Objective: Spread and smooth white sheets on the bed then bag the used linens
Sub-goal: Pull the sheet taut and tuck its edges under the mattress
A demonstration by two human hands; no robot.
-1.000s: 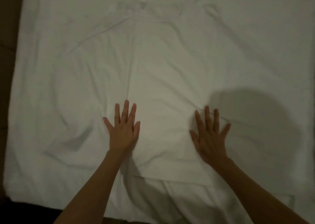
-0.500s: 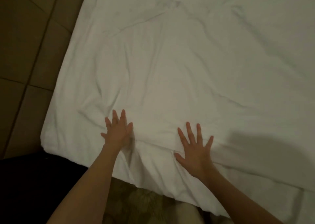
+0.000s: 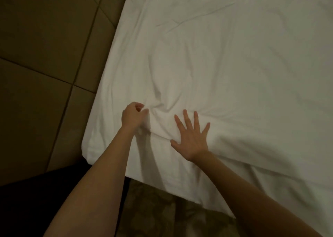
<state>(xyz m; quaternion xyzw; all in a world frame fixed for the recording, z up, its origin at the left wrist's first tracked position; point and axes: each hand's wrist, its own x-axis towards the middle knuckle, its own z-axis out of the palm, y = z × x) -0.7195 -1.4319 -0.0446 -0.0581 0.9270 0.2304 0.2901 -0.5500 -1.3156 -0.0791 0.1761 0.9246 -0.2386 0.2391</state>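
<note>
1. Since the earlier frame, left hand (image 3: 134, 117) has gone from flat to fingers curled, bunching white sheet (image 3: 225, 71).
2. Right hand (image 3: 191, 137) presses flat, fingers spread, on sheet's folded edge.
3. Sheet lies wrinkled over bed corner beside tiled floor (image 3: 45, 56).

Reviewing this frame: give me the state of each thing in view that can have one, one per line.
top sheet: spread on the bed, creased, bunched near the left hand, lower edge lying as a thick fold.
under sheet: flat, reaching the bed's near corner.
left hand: fingers curled, pinching the top sheet's bunched cloth.
right hand: fingers straight and spread, pressing flat on the fold.
</note>
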